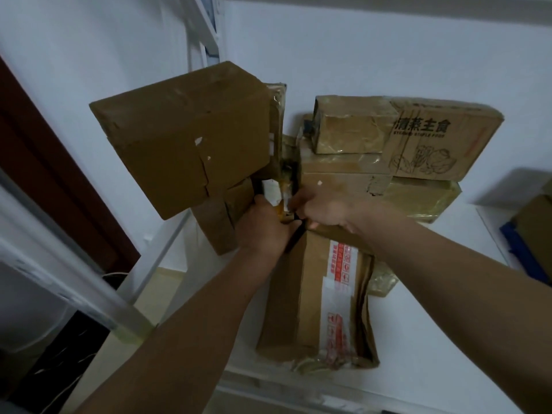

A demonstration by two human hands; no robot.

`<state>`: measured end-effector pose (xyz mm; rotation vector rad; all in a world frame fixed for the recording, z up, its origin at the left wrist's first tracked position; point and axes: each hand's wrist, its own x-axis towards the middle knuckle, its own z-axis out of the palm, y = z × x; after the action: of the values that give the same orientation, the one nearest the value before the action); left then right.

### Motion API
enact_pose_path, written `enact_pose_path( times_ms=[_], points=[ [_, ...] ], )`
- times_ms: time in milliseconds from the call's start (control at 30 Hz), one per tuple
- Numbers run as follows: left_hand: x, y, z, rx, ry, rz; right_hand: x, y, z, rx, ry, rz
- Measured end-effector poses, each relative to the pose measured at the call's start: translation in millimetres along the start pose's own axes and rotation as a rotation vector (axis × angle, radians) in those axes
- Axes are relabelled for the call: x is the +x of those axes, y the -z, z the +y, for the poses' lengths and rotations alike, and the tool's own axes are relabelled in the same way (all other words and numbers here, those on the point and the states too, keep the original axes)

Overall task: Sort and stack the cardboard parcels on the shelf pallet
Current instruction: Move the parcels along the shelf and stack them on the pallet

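Parcels are seen spread across the white shelf board point(418, 294) that fills the lower right of the frame. At the upper left, a large brown box point(185, 138) is perched tilted on a smaller carton point(222, 216) at the shelf's left edge. At the upper right, a printed box with black lettering and vegetable drawings point(439, 138) is stacked on a wide flat parcel point(343, 177), with a small taped parcel point(349, 130) set against its left side. All boxes are closed; nothing of their contents can be made out.

In the lower centre, a long carton with red-and-white tape point(322, 300) is laid flat, running toward the bottom edge of the frame. Its far end is met by both hands at frame centre. The left hand point(263, 228) is curled at the far left corner of that carton, just beside a white-and-orange label scrap point(276, 194); what exactly is gripped is hidden. The right hand point(322, 210) is pressed over the carton's far edge, fingers bent down over it. The two hands are brought close together, almost touching. A blue object point(519, 249) is glimpsed at the right edge.
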<state>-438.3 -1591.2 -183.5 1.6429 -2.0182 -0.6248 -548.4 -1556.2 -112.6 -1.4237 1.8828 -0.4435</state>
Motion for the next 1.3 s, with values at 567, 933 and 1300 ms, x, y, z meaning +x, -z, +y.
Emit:
enact_pose_path(
  times_ms=[567,933,1300],
  points=[
    [-32.0,53.2,29.3,0.033,-0.177,0.240,-73.8,29.5,-26.0,0.005,0.144,0.059],
    [-82.7,102.1,106.4,-0.080,-0.304,0.336,-156.9,78.6,-4.5,0.054,0.344,0.236],
    [-133.0,105.4,167.0,-0.685,-0.100,0.162,-184.9,95.7,59.4,-0.086,0.233,0.407]
  ],
)
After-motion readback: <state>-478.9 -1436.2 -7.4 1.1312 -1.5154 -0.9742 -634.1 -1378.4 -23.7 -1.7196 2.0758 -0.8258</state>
